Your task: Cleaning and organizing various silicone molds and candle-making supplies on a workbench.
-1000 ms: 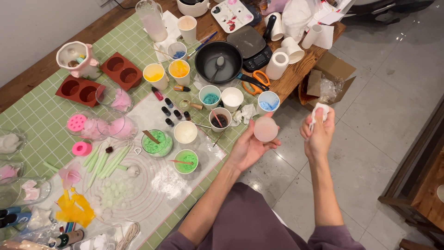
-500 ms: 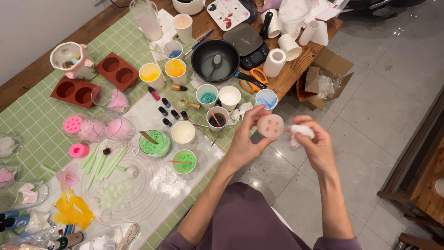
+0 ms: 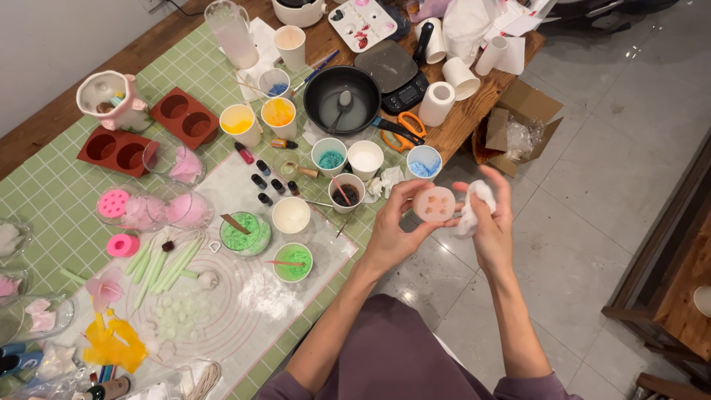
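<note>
Pinching a small pink mould [image 3: 434,204] in left hand [image 3: 392,230], right hand [image 3: 492,222] clutching crumpled white tissue [image 3: 474,207] (just beside it), off the surface [image 3: 44,192] edge.

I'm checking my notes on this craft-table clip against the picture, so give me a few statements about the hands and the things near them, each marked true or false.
1. The left hand holds a small pink round mould. True.
2. The right hand holds the orange-handled scissors. False: it grips a white wad of tissue; the scissors lie on the table.
3. Both hands are over the floor, just off the table's edge. True.
4. The black pan is empty. False: a spoon lies in it.
5. The tissue is right beside the mould. True.
</note>
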